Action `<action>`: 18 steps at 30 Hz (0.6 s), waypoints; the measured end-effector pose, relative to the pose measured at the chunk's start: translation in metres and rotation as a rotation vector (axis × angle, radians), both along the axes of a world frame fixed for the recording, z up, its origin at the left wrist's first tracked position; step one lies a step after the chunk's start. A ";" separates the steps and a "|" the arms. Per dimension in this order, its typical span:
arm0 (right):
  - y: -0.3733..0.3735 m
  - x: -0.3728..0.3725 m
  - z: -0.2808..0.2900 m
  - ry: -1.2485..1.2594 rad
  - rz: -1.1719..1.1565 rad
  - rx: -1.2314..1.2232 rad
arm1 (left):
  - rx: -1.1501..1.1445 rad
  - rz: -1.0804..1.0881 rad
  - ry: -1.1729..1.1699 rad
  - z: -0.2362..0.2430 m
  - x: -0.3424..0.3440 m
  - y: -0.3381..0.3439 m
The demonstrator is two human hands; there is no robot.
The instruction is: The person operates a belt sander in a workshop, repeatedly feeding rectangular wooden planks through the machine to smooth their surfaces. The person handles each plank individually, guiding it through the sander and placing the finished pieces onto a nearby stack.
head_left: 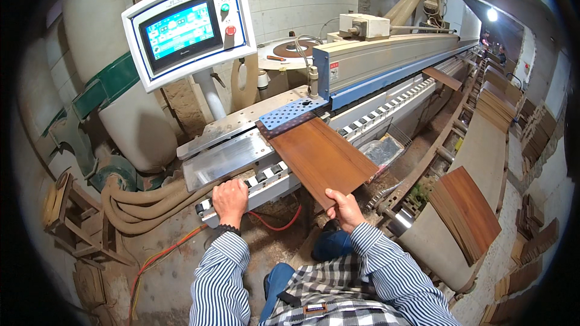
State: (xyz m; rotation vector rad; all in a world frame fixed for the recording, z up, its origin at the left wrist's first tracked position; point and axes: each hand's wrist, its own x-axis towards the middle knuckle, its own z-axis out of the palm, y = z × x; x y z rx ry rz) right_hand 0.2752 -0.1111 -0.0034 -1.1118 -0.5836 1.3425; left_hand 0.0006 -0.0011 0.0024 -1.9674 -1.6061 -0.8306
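A brown wood-grain board (317, 157) lies on the edge machine, its far end at a perforated blue plate (290, 110) beside the long blue-edged beam (374, 75). My right hand (342, 208) grips the board's near corner, thumb on top. My left hand (231, 199) is closed on the white front rail with small rollers (269, 175), left of the board and below a bare steel bed (211, 166).
A control screen (180, 29) stands at left above grey hoses (127, 211) and a wooden stand (75, 217). At right, a conveyor belt (471, 148) carries board stacks (464, 211). Red hose (281, 226) runs underfoot. People (501, 54) are far back at right.
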 end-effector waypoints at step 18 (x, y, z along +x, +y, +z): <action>0.031 0.103 -0.009 -0.157 -0.277 -0.033 | 0.043 -0.013 0.026 -0.004 -0.002 0.003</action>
